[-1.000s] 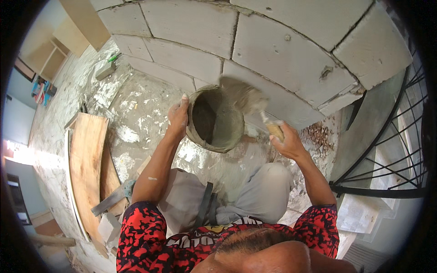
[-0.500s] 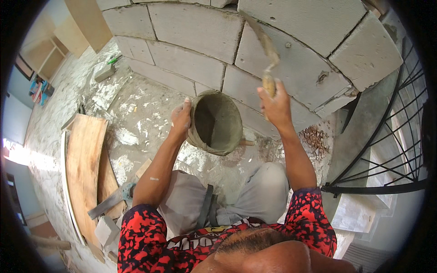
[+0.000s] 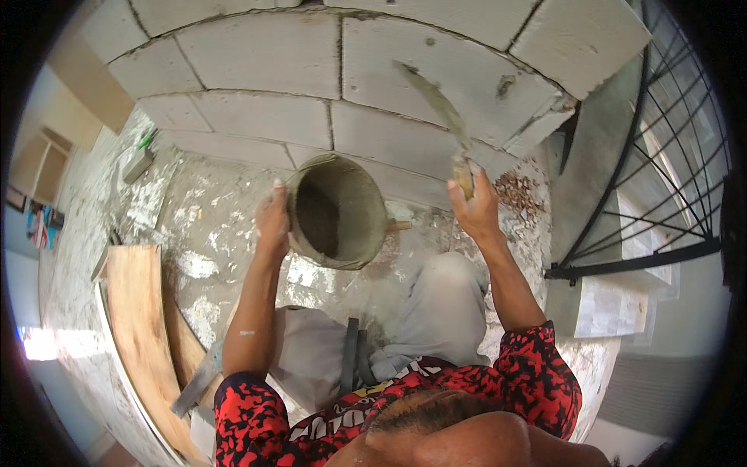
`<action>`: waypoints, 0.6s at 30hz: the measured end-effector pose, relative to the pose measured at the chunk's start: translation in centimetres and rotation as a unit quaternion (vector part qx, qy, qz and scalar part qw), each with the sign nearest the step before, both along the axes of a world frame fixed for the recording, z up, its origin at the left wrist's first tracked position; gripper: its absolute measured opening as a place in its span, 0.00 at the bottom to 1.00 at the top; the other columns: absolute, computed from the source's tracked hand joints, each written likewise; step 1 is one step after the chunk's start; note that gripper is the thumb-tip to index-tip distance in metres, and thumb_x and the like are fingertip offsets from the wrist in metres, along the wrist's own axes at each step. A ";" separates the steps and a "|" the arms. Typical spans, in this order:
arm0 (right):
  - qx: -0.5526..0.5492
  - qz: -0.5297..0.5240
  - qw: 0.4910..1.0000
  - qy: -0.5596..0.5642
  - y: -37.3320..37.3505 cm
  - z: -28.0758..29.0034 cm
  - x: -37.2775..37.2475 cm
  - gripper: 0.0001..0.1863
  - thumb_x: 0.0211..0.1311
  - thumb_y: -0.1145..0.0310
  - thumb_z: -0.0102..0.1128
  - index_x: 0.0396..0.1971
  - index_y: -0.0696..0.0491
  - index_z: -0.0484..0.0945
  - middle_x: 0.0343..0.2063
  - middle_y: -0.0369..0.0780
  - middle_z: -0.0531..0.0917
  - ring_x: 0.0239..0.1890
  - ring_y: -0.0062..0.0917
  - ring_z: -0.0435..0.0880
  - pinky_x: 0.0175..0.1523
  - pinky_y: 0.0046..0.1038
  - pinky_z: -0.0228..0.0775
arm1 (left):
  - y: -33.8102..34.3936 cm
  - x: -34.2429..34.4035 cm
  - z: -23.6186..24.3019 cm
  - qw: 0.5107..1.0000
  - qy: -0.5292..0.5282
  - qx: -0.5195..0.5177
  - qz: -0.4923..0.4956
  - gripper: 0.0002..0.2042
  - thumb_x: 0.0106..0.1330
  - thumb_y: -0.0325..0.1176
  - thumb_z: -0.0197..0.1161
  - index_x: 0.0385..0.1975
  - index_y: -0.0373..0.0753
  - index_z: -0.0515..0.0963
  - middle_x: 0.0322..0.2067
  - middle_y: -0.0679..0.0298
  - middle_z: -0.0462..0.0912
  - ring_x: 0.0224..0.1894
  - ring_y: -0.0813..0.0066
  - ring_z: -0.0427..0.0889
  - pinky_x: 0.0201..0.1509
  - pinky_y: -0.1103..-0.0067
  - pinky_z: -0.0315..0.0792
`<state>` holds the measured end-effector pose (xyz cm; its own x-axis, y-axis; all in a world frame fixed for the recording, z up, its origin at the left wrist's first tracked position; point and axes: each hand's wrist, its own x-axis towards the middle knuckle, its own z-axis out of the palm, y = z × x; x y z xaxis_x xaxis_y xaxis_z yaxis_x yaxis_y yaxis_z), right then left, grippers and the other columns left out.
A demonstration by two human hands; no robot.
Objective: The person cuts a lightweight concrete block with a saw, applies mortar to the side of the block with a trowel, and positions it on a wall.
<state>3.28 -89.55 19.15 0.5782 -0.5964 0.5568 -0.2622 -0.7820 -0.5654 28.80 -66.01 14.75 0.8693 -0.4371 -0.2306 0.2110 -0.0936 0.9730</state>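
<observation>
Left hand (image 3: 273, 219) clasped the bucket (image 3: 342, 212) at its side; right hand (image 3: 478, 206) gripped the trowel (image 3: 446, 110) before the block wall (image 3: 261, 58).

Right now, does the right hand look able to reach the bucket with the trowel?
Probably yes. The right hand, holding the trowel, is to the right of the bucket, and nothing visible stands between them. The left hand holds the bucket's left side, out of the way.
</observation>
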 end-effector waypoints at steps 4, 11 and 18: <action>0.039 0.114 0.992 -0.039 1.8 3.0 8.5 0.23 0.57 0.65 0.59 0.48 0.60 0.65 0.39 0.56 0.77 0.43 0.48 0.78 0.47 0.40 0.69 | -1.1 -1.1 2.0 0.997 0.040 -0.053 -0.042 0.23 0.69 0.50 0.51 0.32 0.31 0.77 0.29 0.63 0.79 0.29 0.79 0.77 0.33 0.81 0.73; 0.104 0.103 0.986 -0.079 2.1 4.0 13.2 0.21 0.59 0.63 0.59 0.45 0.58 0.63 0.24 0.43 0.77 0.24 0.30 0.78 0.29 0.30 0.70 | -1.4 -1.6 2.4 0.997 0.046 -0.044 -0.042 0.22 0.70 0.48 0.49 0.34 0.31 0.77 0.30 0.63 0.80 0.29 0.77 0.76 0.35 0.79 0.73; 0.176 0.007 0.979 -0.105 -1.1 1.0 3.8 0.23 0.57 0.63 0.60 0.47 0.59 0.65 0.31 0.48 0.78 0.32 0.36 0.79 0.38 0.36 0.70 | -0.4 0.4 -1.2 0.995 0.036 -0.012 -0.087 0.23 0.69 0.51 0.50 0.38 0.32 0.76 0.33 0.63 0.80 0.32 0.77 0.76 0.38 0.80 0.71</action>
<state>7.07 -90.63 20.16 0.4819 -0.7657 0.4260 -0.1023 -0.5321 -0.8405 29.16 -66.36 13.59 0.7613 -0.5861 -0.2774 0.2630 -0.1119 0.9583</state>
